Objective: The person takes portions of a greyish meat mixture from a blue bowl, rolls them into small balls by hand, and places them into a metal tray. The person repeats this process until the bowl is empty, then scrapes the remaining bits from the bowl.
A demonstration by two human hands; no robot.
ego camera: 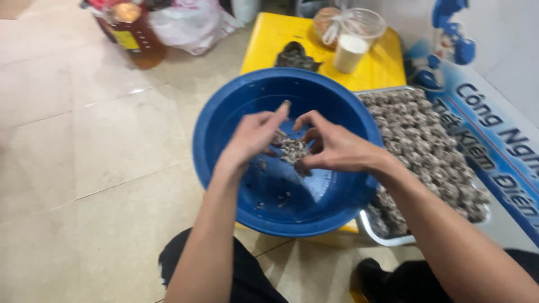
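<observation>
Speckled grey-white clump (pixel 293 150) sits between both hands above the blue basin (pixel 224 112), pinched from two sides. Left hand (pixel 251 140) holds it narrowly from the left, right hand (pixel 336 149) curls around its right side; both equally near.

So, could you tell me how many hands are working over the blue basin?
2: the left hand and the right hand meet above the blue basin, pinching a speckled clump between them. None seems hidden.
</observation>
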